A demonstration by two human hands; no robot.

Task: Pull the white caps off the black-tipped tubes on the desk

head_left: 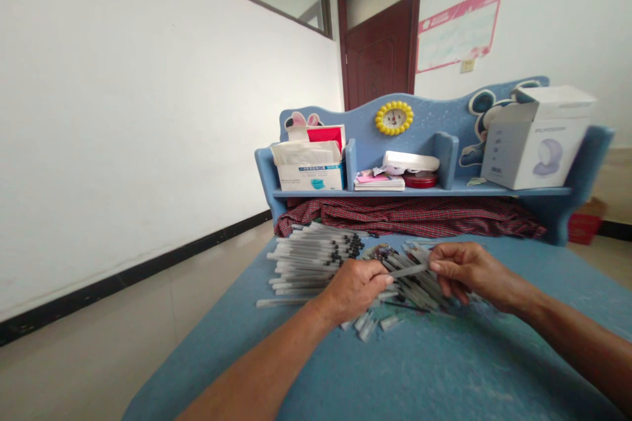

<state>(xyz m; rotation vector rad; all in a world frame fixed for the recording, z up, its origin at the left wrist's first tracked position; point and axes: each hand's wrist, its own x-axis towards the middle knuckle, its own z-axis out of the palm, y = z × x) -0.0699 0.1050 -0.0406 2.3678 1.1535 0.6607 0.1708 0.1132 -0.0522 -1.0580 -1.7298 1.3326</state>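
A slim translucent pen (409,271) spans the gap between my two hands. My left hand (353,286) is closed around its left end, thumb and fingers pressed together. The other end is pinched in my right hand (461,270), between thumb and forefinger. To the left lies a neat stack of clear pens (306,263), many with black ends towards the middle. Beneath and behind the held pen spreads a looser heap of pens (415,293), partly covered by my hands. Small clear pen caps (368,327) are scattered in front of my left hand.
Everything rests on a blue table (395,375). A blue shelf (316,193) along its back holds a mask box (311,174), a white carton (543,141), papers and a red round tin (419,180). Under the shelf lies red checked cloth (409,216). A white wall stands left.
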